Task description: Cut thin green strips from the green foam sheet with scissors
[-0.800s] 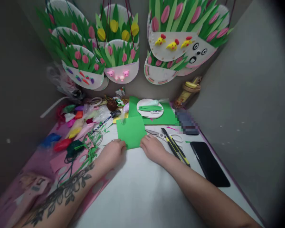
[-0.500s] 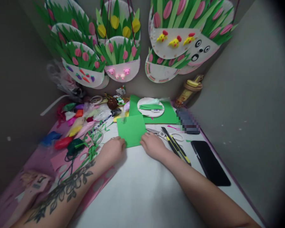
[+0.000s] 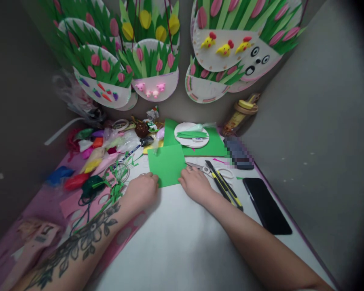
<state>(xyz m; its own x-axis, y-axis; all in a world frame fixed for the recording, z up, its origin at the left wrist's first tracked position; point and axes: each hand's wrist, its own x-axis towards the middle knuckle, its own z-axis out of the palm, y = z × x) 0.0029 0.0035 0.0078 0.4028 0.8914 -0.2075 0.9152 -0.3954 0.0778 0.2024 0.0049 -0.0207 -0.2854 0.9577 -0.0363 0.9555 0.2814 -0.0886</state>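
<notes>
A square sheet of green paper (image 3: 167,165) stands tilted up between my two hands over the white tabletop. My left hand (image 3: 142,189) is closed on its lower left corner, fingers curled. At the lower right corner my right hand (image 3: 194,184) pinches the sheet. Just beyond the right hand lie scissors (image 3: 204,169) with white handles, partly hidden by the fingers. Two yellow-and-black utility knives (image 3: 224,186) rest beside the scissors. Behind the sheet, a white paper plate (image 3: 186,141) with green strips sits on a larger green sheet (image 3: 214,150).
Bags of coloured clay (image 3: 94,161), green paper scraps (image 3: 118,184) and pink paper crowd the left side. A black phone (image 3: 267,206) lies at the right edge, with a blurred dark device (image 3: 239,152) behind it. Paper-plate tulip baskets (image 3: 156,87) hang on the wall; a yellow-lidded cup (image 3: 240,115) stands below.
The view has shifted slightly. Both hands keep their hold on the green sheet, with no other clear movement.
</notes>
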